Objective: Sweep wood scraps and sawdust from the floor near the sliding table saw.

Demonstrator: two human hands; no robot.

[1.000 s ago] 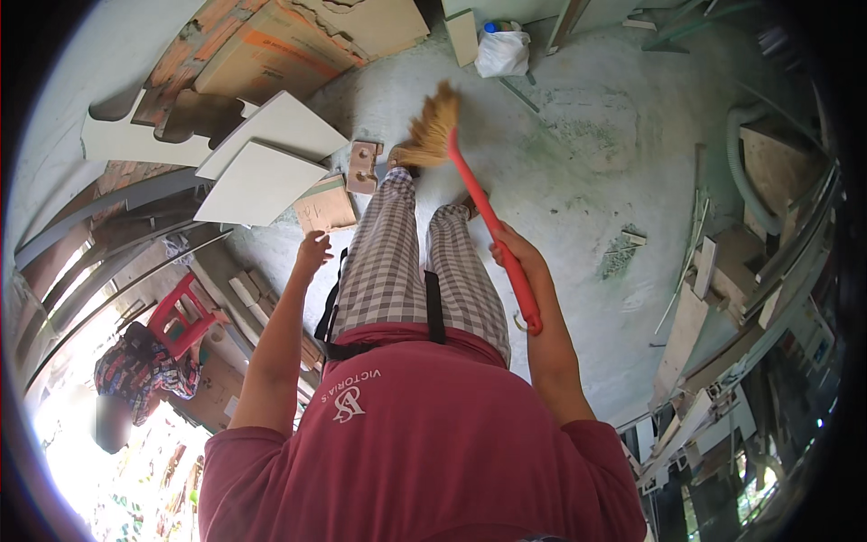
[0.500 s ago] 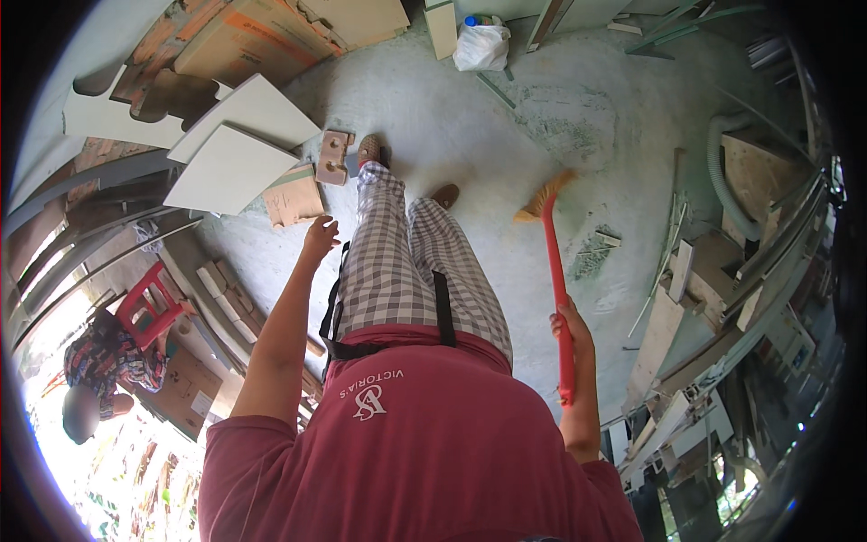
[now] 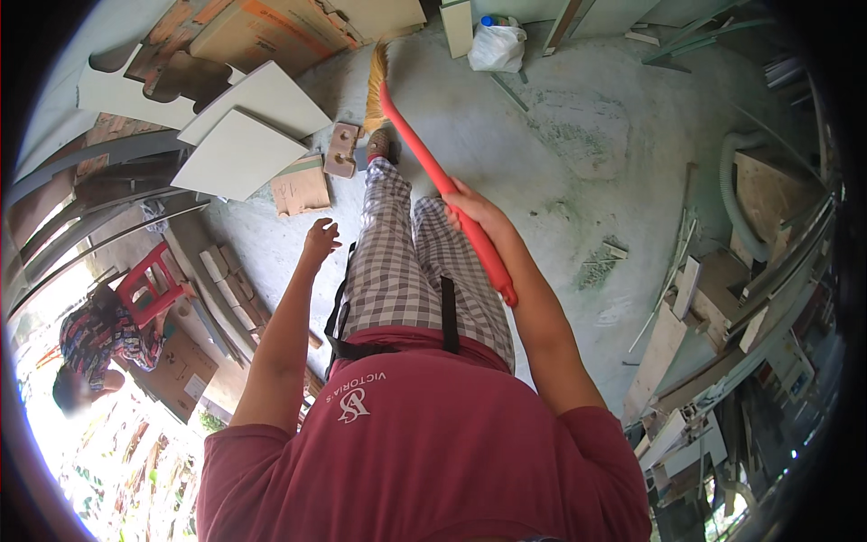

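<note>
My right hand grips the red handle of a broom. Its straw head rests on the concrete floor far ahead, near cardboard sheets and just past my front foot. My left hand hangs free at my side, fingers loosely apart, holding nothing. Below me I see my checked trousers and red shirt.
White boards and cardboard lie at the upper left, with small wood offcuts by my foot. A white plastic bag sits at the top. Scrap wood and a hose pile at the right. Another person sits by a red stool.
The broom swung from my right side across to the front left; its head now lies far ahead by the cardboard. My right hand rose with it. My left hand stayed free.
</note>
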